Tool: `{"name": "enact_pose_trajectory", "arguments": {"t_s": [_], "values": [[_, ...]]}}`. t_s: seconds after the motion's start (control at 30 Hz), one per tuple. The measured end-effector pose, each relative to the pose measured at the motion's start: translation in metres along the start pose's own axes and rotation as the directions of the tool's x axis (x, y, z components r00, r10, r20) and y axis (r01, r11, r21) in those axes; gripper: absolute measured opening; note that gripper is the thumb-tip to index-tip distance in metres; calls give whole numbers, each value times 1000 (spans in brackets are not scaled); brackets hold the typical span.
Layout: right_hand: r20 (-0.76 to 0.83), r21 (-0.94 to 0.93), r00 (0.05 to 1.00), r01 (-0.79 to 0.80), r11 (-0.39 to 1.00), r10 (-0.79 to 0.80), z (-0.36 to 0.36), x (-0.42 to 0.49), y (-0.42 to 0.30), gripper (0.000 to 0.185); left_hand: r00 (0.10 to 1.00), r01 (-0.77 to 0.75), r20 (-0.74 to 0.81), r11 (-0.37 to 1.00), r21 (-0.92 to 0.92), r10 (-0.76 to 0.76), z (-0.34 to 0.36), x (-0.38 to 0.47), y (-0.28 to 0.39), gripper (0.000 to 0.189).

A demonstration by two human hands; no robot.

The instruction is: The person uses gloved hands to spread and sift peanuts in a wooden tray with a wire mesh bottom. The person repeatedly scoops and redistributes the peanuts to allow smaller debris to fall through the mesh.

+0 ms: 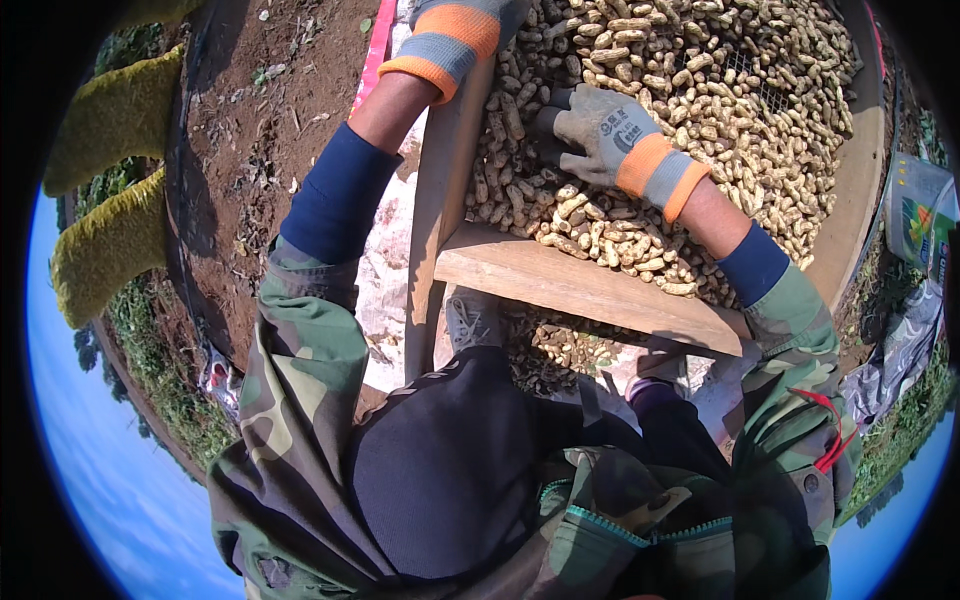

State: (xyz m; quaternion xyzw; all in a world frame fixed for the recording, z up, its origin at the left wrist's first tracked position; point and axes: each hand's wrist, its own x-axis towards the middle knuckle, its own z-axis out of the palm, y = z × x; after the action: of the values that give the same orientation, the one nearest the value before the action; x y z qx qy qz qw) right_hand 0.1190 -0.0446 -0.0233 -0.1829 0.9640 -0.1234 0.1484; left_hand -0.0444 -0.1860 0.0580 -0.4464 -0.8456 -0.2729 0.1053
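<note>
Unshelled peanuts lie in a thick layer on a wooden-framed wire mesh screen. My right hand, in a grey coated glove with an orange and grey cuff, rests among the peanuts with its fingers pointing left; the fingertips are in shadow, and whether they hold any is unclear. My left hand, gloved the same way, is at the top edge of the view above the frame's left side rail; its fingers are cut off or hidden. Bits of bare mesh show between the peanuts at the upper right.
Below the frame, my shoes stand by loose peanuts and debris on a white sheet. Full yellow mesh sacks are at the left, past bare soil. A clear plastic container and a grey patterned cloth lie at the right.
</note>
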Motion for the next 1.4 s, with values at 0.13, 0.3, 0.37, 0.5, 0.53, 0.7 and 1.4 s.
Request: {"name": "enact_pose_trajectory", "arguments": {"t_s": [0.13, 0.3, 0.37, 0.5, 0.53, 0.7, 1.4], "values": [[-84, -103, 983, -172, 980, 164, -15, -49, 61, 35, 1000, 1, -10, 1000, -5, -1, -1, -1, -1, 68], [-479, 475, 868, 131, 870, 131, -25, -86, 85, 24, 1000, -11, -19, 1000, -22, 11, -5, 3, 1, 69], [-399, 633, 895, 110, 766, 201, -23, -98, 78, 23, 1000, -19, -23, 999, -35, 18, -4, 6, 1, 70], [-533, 554, 840, 262, 791, 95, -23, -112, 67, 32, 998, -52, -25, 999, -8, 52, 4, 5, -7, 72], [-371, 814, 906, 211, 541, 205, -25, -114, 64, 33, 999, -49, -2, 998, 42, 49, 10, 7, -13, 72], [-55, 984, 995, 39, 174, 88, -53, -136, 20, 32, 987, 148, 77, 988, -46, -144, 44, 2, -43, 74], [-165, 507, 739, -505, 698, 654, -8, -84, 132, 28, 994, 102, 26, 995, -17, -102, 48, -2, -45, 63]]}}
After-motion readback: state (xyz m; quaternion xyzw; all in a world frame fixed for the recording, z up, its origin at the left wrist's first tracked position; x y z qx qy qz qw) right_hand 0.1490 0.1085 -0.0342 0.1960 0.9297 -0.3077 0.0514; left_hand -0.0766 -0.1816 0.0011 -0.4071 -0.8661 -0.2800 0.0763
